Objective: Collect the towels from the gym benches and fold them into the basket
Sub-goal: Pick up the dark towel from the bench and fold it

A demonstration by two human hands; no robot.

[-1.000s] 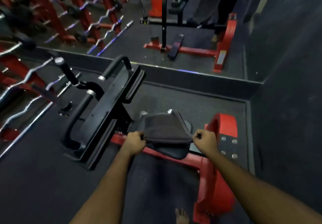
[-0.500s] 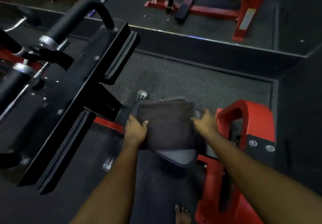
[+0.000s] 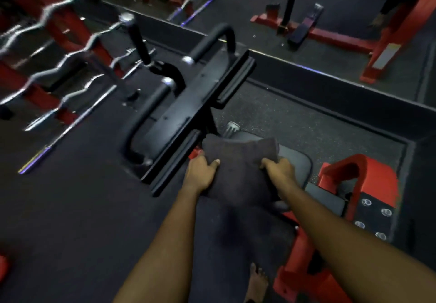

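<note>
A dark grey folded towel (image 3: 239, 161) is held between both hands over the black padded seat (image 3: 295, 163) of a red-framed gym machine. My left hand (image 3: 200, 173) grips the towel's left edge with the thumb on top. My right hand (image 3: 279, 169) grips its right edge. The towel sags a little in the middle and its lower part hangs in front of the seat. No basket is in view.
The machine's black pad frame with curved handles (image 3: 188, 104) stands just left of the towel. A red bracket with bolts (image 3: 363, 184) is to the right. Curl bars on a red rack (image 3: 47, 66) fill the left. A mirror wall (image 3: 306, 31) runs behind. My bare foot (image 3: 258, 281) is below.
The towel has been folded smaller and lifted off the seat; both hands have shifted in to hold its sides. The view has pulled back and up from the machine.
</note>
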